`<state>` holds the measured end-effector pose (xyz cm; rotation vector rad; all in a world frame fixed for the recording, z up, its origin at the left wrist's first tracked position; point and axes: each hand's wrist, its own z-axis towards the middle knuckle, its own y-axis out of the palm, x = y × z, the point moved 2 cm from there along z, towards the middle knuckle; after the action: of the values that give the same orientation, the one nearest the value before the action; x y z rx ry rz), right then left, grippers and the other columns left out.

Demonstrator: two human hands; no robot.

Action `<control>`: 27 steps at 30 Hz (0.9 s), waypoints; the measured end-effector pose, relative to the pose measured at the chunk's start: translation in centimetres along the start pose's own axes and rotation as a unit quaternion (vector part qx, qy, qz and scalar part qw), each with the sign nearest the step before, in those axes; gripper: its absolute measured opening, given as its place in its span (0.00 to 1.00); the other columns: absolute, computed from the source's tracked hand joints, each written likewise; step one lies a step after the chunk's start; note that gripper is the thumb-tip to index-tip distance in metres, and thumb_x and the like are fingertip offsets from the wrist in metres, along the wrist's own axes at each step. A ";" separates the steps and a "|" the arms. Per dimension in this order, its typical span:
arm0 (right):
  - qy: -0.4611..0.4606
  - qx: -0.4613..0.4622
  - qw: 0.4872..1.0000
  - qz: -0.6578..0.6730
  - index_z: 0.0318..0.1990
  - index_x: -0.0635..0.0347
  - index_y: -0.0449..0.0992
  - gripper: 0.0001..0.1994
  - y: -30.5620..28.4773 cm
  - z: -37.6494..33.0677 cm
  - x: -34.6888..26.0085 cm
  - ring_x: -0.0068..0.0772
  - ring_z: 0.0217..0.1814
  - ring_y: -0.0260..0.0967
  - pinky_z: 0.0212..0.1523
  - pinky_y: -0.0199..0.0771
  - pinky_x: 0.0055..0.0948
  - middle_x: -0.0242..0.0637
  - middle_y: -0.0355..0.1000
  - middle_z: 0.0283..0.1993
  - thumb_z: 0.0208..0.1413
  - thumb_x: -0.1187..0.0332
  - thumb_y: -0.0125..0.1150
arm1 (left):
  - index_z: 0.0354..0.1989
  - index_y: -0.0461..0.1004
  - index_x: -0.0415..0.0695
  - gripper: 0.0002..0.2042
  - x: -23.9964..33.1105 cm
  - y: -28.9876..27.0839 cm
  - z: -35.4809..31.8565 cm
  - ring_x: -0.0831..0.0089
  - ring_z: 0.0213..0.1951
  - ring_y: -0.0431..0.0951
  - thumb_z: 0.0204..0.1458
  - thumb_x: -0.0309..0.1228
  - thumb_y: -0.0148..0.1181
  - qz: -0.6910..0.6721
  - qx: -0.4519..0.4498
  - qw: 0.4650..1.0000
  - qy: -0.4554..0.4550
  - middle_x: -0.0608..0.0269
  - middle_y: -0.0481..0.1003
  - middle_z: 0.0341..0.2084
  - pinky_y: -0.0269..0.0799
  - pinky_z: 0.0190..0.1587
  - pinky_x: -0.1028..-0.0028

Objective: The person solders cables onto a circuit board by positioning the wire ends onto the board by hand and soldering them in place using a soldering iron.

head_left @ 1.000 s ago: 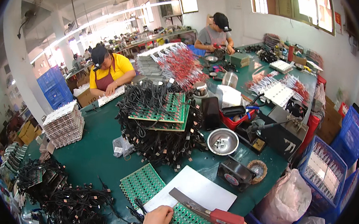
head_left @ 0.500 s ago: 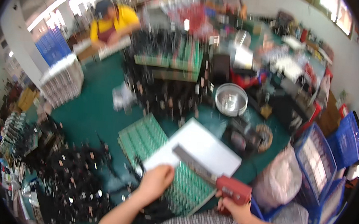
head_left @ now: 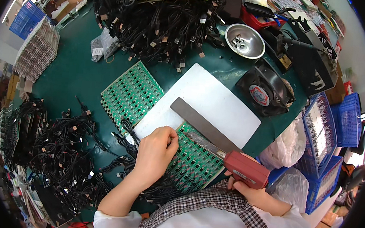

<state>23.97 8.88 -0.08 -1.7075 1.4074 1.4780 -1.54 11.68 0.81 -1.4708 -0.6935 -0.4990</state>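
Note:
My right hand (head_left: 251, 192) is wrapped round a dark red, pistol-shaped soldering gun (head_left: 246, 169). Its metal front end reaches left over a green circuit board panel (head_left: 196, 160) covered in rows of small parts. At that panel's left edge is my left hand (head_left: 157, 151), fingers curled together in a pinch; what they hold, if anything, is hidden. Black cables (head_left: 130, 150) run beside and under the left hand. A dark flat bar (head_left: 207, 124) lies along the panel's far edge, on a white sheet (head_left: 218, 99). Another green panel stack (head_left: 132, 94) lies further left.
Black USB cables are heaped at the left (head_left: 70, 156) and at the back (head_left: 154, 30). A metal bowl (head_left: 252, 48) with small parts and a black fan (head_left: 265, 90) stand at the right. Blue crates (head_left: 347, 118) are beyond the table's right edge.
My view has tilted down, so the table things sit higher in the picture, and the blur is gone. Both hands stay by the same panel, the right still holding the soldering gun.

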 end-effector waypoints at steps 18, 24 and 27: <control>0.010 -0.008 0.998 -0.065 0.60 0.65 0.60 0.33 -0.2 0.6 0.0 0.17 0.35 0.69 0.37 0.69 0.18 0.37 0.73 0.41 0.43 0.78 0.66 | 0.28 0.67 0.39 0.06 0.1 0.4 0.0 0.54 0.26 0.74 0.44 0.22 0.58 0.038 0.003 0.999 0.031 0.53 0.72 0.24 0.69 0.28 0.62; -0.012 0.016 1.000 -0.018 0.60 0.65 0.60 0.33 -0.1 0.5 0.1 0.18 0.32 0.69 0.34 0.70 0.18 0.36 0.74 0.40 0.42 0.78 0.66 | 0.28 0.67 0.40 0.05 0.3 0.3 0.3 0.54 0.26 0.74 0.44 0.23 0.58 0.036 -0.001 0.999 0.030 0.53 0.72 0.24 0.69 0.29 0.62; -0.013 0.014 1.000 -0.023 0.60 0.65 0.58 0.34 -0.4 0.4 0.3 0.19 0.32 0.69 0.34 0.71 0.19 0.37 0.73 0.39 0.43 0.79 0.65 | 0.27 0.68 0.40 0.05 0.2 0.2 0.2 0.54 0.26 0.74 0.45 0.23 0.57 0.046 0.000 0.999 0.025 0.53 0.72 0.24 0.70 0.29 0.62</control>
<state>24.16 9.28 -0.55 -1.6881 1.3595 1.4437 -1.25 11.90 0.77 -1.4786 -0.5835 -0.4625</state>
